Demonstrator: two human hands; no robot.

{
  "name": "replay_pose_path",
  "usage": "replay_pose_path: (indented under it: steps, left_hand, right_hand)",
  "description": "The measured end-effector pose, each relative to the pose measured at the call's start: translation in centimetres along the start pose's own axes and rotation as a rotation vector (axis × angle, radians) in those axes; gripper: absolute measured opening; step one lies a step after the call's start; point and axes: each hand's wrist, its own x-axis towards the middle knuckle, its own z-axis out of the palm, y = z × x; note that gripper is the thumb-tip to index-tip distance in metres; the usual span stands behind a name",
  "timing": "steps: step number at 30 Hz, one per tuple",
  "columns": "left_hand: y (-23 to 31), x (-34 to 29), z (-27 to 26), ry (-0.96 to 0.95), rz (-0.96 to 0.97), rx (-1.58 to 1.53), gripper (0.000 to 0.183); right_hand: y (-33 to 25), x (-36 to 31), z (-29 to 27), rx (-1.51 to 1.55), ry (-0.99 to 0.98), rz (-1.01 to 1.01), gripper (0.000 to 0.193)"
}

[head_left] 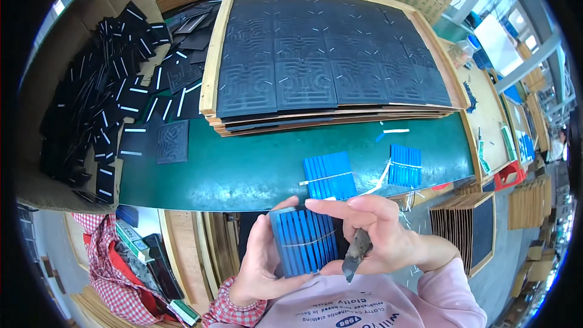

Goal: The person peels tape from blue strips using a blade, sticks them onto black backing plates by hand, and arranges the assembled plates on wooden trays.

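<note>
My left hand (258, 261) cups a bundle of blue strips (303, 242) bound with a thin white band, held upright close to my chest. My right hand (376, 231) lays its fingers over the bundle's top edge and right side, and also grips a dark grey pointed tool (356, 254) that points down. Two more banded blue bundles lie on the green table: one (330, 175) just beyond my hands, another (405, 166) further right.
A wooden-framed tray (214, 54) stacked with black patterned square sheets fills the back of the green table (243, 170). A cardboard box (91, 103) of black squares with white strips stands left. Wooden frames (467, 225) lean at the right. Checked cloth (103, 267) lies lower left.
</note>
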Motion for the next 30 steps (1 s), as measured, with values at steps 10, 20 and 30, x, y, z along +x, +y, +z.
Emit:
replay_pose_path:
  steps: [10,20,30]
  left_hand:
    - [-0.1,-0.2,0.0,0.013,0.017,0.030,0.112]
    - [0.5,-0.2,-0.1,0.008,0.020,0.008,0.109]
    - [0.9,-0.2,0.1,-0.014,0.071,-0.053,0.108]
  right_hand:
    - [-0.1,0.3,-0.1,0.008,-0.041,0.019,0.088]
    - [-1.2,0.7,-0.6,-0.024,-0.039,0.132,0.082]
    - [-0.6,-0.4,-1.9,0.514,-0.017,0.666,0.006]
